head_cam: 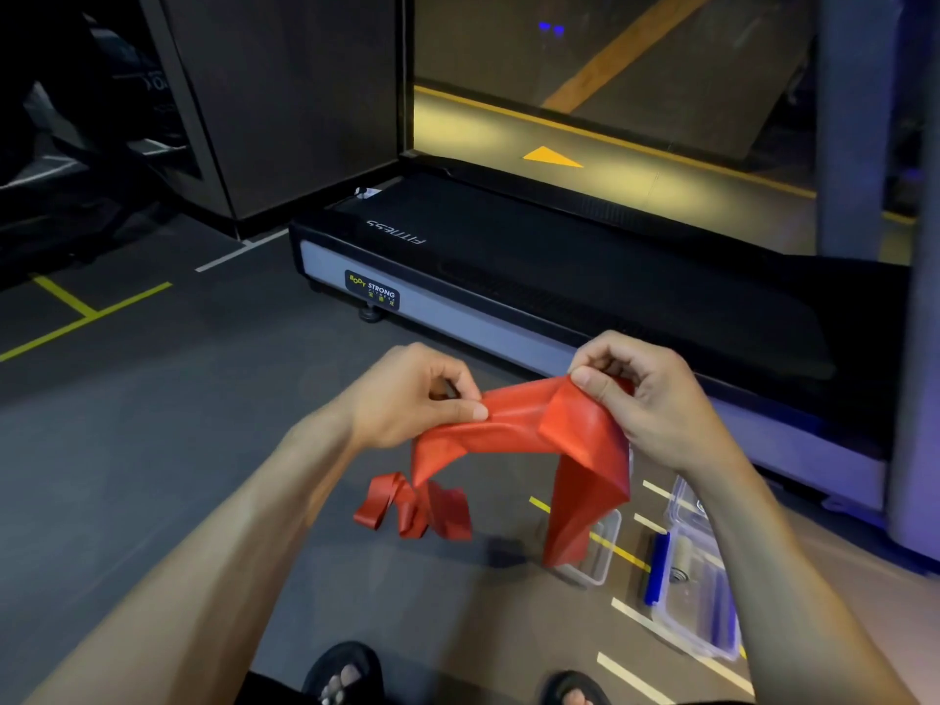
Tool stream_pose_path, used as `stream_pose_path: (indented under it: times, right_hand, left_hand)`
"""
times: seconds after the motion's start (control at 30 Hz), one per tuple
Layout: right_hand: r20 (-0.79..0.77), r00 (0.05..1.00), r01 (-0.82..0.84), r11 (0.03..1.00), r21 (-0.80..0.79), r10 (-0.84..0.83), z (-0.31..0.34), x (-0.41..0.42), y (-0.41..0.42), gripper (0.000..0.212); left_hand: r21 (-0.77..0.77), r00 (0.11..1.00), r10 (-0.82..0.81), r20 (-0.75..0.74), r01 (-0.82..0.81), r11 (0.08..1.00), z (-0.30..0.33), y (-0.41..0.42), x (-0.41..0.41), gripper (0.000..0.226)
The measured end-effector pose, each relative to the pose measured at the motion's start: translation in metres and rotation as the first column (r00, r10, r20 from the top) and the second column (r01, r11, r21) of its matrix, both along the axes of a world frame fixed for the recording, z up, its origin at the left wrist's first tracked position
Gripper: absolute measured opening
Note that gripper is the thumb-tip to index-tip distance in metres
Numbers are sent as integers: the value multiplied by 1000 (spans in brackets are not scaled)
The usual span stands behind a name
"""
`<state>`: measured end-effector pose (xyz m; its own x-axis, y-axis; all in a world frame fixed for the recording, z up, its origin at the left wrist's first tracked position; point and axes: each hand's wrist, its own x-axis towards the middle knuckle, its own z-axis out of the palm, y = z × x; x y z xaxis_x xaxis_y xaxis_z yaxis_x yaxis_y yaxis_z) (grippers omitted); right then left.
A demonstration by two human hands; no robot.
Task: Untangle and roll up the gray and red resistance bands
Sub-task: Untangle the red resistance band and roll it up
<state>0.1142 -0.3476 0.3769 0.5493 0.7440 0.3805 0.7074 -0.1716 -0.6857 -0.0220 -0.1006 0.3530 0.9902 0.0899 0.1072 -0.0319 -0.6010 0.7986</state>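
- The red resistance band hangs in the air between both hands, above the floor and in front of the treadmill
- The left hand pinches the band's upper edge between thumb and curled fingers; the right hand grips a folded corner of it, fingers closed round the material
- From the left hand one stretch droops down and ends in a twisted, crumpled tail; from the right hand a flat panel hangs straight
- The step in hand looks like flattening the band before rolling: best to keep the top edge taut between the two pinches, then run the fingers along toward the twisted tail so the turns fall out, and only start the roll from a flat, squared end
- A roll begun over a twist would likely come out lopsided
- Count: one red band in view, no gray band visible; two hands; two clear plastic containers on the floor at right, the one holding blue items; two sandalled feet at the bottom edge
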Motion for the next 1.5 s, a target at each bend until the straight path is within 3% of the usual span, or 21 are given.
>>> stream_pose_path:
  times: [0.07,0.23,0.37,0.47,0.57,0.83,1.03,1.17,1.27,1.37,1.4,1.5]
  right_hand:
    - [8,1000,0,1000,-8,0,0,0,1,12]
    - [-8,1000,16,1000,-8,-16,-2,2,-1,13]
    - [-9,1000,20,1000,-6,-20,-1,1,-1,12]
    - [-9,1000,27,1000,-5,-27,-1,0,-2,11]
    - [-15,999,29,1000,-5,-29,-2,1,-2,12]
    - [-50,998,26,1000,7,-26,-4,3,-2,12]
    - [-179,980,-83,996,21,86,-5,6,-5,8]
    - [-412,887,-213,976,40,210,-14,6,-5,8]
    - [-641,685,-292,936,195,347,-23,-3,2,11]
    - [-724,533,-318,897,307,437,-24,-17,16,6]
    - [-717,546,-322,898,299,434,-24,-21,22,6]
    - [-560,735,-350,921,170,382,-30,-28,37,6]
  left_hand:
    - [21,999,23,40,-23,1000,3,-1,0,8]
    - [-174,997,-9,76,23,984,4,-1,-2,16]
    - [-86,996,45,76,-39,996,4,-1,-1,25]
    - [-7,995,48,86,-48,999,5,-1,-1,17]
    - [2,994,33,100,-33,999,5,-1,-1,7]
    - [-12,993,37,111,-36,999,9,-4,-2,9]
    - [-253,997,-66,-28,57,966,18,-7,-5,2]
    - [-371,979,-165,-117,111,922,28,-9,-8,5]
    - [-337,970,-188,-151,128,933,27,-14,-5,8]
    - [-270,958,-223,-179,170,948,22,-21,-1,2]
    - [-260,955,-236,-178,186,947,21,-22,0,4]
    - [-233,955,-254,-154,215,948,21,-20,0,18]
